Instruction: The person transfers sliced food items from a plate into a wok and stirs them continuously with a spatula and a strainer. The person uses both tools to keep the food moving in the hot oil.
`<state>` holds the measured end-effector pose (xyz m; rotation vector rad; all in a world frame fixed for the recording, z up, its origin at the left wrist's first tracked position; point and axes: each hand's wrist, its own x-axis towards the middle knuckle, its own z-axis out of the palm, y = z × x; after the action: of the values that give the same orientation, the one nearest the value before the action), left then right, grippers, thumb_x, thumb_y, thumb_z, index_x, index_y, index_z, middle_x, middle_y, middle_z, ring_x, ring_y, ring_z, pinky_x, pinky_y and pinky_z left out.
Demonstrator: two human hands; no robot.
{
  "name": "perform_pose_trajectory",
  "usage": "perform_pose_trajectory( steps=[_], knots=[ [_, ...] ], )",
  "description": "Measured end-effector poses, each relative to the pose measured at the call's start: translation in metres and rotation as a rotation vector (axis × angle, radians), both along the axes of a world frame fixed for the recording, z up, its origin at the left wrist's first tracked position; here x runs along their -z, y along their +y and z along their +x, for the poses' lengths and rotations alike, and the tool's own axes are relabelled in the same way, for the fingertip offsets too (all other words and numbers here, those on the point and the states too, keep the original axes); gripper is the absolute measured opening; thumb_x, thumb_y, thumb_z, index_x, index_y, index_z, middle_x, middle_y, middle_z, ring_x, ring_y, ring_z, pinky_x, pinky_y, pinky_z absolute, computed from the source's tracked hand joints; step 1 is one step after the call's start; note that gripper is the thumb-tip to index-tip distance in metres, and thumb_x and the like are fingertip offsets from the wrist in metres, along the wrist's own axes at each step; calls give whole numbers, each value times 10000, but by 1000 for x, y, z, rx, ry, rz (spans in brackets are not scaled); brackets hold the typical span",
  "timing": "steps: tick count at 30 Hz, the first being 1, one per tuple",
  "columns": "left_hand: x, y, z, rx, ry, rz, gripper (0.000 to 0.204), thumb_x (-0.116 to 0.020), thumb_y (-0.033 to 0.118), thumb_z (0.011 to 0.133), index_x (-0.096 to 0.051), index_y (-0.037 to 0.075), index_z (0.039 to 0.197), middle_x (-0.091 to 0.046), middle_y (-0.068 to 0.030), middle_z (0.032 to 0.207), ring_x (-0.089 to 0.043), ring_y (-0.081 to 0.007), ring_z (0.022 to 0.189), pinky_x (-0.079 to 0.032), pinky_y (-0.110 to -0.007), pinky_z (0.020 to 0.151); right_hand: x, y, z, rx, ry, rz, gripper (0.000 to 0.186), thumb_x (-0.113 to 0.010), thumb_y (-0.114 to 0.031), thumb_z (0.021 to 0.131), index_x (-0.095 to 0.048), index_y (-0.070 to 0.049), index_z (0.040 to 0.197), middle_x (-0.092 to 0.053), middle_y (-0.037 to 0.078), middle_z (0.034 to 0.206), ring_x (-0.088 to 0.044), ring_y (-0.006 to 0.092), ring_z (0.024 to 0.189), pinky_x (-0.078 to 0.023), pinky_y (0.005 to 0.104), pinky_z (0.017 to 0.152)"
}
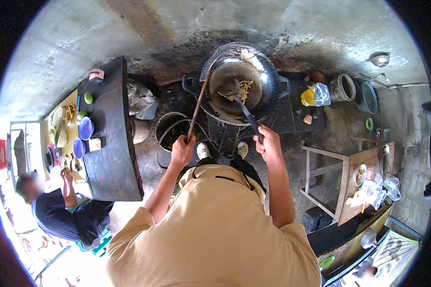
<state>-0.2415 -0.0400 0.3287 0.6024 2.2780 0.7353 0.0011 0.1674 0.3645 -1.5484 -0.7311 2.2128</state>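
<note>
A co-worker in a dark shirt (57, 210) sits at far left, beside a black table (112, 143) whose left edge carries two blue bowls (86, 128); a pink box (96, 75) stands near its upper left corner, with a green fruit (88, 98) just below. Right of the table, a handled pot (169, 116) rests low, its contents too dark to name. The cook's left hand (182, 152) grips the wooden handle of a wire skimmer (209, 71) — its mesh lying across the upper left rim of a large black wok (269, 85). Pale strips of food (245, 91) lie clustered near the middle of the wok, just beside the head of a metal ladle (228, 87). The right hand (270, 144) is closed around the ladle's black handle, which slants over the wok's lower rim. To the right, a yellow-and-clear plastic pouch (316, 94) sits toward the right end of the dark cooking counter (287, 122), near a grey bucket (343, 88) and a blue tub (367, 97). At far right, a wooden table (368, 158) holds a plate (359, 174) by its left edge — clear plastic bags (373, 189) next to it.
</note>
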Motion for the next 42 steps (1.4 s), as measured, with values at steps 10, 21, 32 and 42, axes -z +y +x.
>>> perform_pose_trajectory(
  steps=[10,21,32,42],
  knots=[
    [11,3,-2,61,101,38,485,-605,420,944,-626,-64,976,-647,-351,899,-627,-522,934,-498,-521,801,-24,2,33,-348,-509,576,385,-616,-218,968,-639,-18,1296,-648,95,683,-612,191,563,-472,340,540],
    [26,16,-1,112,17,31,462,-635,405,925,-630,-50,1000,-663,-327,893,-650,-496,918,-510,-525,782,-104,-77,4,-897,-1041,1174,449,-646,-89,797,-681,-76,1244,-625,214,911,-675,420,769,-563,489,720],
    [34,12,-7,226,32,-55,487,-627,440,922,-645,-35,1030,-672,-315,948,-653,-476,970,-512,-520,816,-30,-36,-26,-747,-1182,1204,426,-659,-117,809,-645,-129,1235,-632,205,973,-699,411,812,-581,510,707],
    [7,-15,-14,142,16,-33,450,-638,389,921,-637,-54,1000,-662,-317,870,-666,-471,881,-516,-491,747,-32,-21,45,-233,-848,896,407,-634,-247,911,-642,-2,1236,-728,205,929,-715,301,799,-547,421,762]
  ],
)
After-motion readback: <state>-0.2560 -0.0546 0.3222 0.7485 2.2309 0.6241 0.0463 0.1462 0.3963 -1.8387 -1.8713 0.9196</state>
